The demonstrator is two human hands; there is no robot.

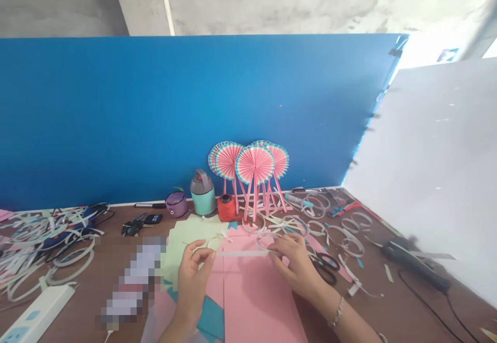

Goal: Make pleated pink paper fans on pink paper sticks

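My left hand (195, 273) and my right hand (295, 264) hold a thin white paper strip (243, 253) stretched flat between them, each hand pinching one end. The strip hovers just above sheets of pink paper (256, 296) lying on the brown table. Pale green sheets (190, 239) lie under my left fingers. Black scissors (325, 268) rest just right of my right hand.
Pink paper fans on sticks (250, 169) lean on the blue partition (155, 115). A teal bottle (202, 194), red thread spool (226, 207) and purple pot (176, 203) stand beside them. Curled white strips (46, 244) pile left. A glue gun (415, 262) lies right, a power strip (34, 314) at front left.
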